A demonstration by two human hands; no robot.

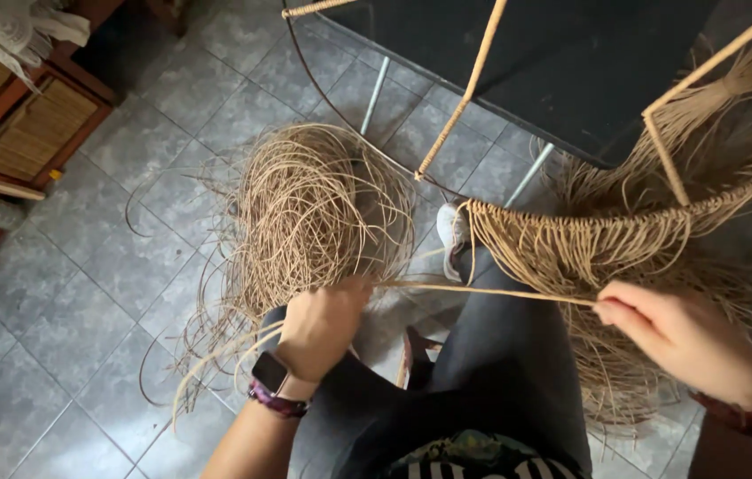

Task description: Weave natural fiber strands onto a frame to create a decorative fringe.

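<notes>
Grey tiled floor (83,337) below — left hand (323,324) and right hand (669,333) pinching one taut rattan strand (482,291).

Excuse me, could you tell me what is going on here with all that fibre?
A seated person stretches one tan strand between both hands: the left hand grips it near a loose coil of fibre on the tiled floor, and the right hand pinches its other end. In front stands a wire frame, its lower rail wrapped, with many strands hanging as a fringe.
</notes>
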